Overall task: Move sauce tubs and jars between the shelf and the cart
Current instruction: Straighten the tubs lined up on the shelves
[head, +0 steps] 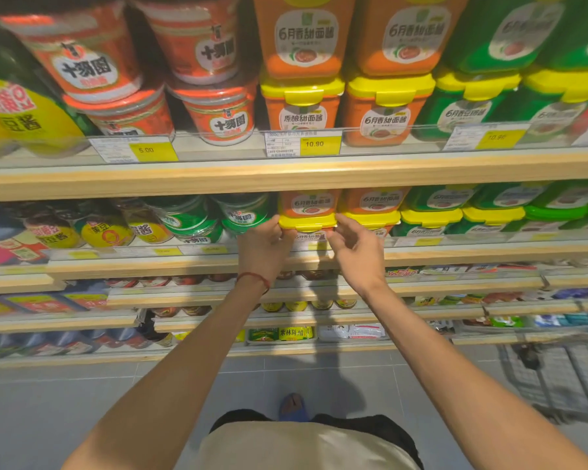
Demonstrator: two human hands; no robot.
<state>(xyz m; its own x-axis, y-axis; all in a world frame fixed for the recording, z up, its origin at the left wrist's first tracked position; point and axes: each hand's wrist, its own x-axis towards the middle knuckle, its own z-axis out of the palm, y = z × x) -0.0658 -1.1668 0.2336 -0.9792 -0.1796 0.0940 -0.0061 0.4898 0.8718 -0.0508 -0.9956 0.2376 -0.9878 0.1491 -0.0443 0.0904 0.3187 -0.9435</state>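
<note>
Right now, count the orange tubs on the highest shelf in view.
4: lower left tub, lower right tub, upper left tub, upper right tub stacked on them. Others may be hidden behind.

- On the upper shelf I saw red tubs at left, stacked orange tubs in the middle, green tubs at right.
- The middle shelf carried yellow-labelled jars at left, green-labelled jars beside them, then a yellow-lidded orange tub under another.
- Lower shelves held small jars, blurred.
</note>
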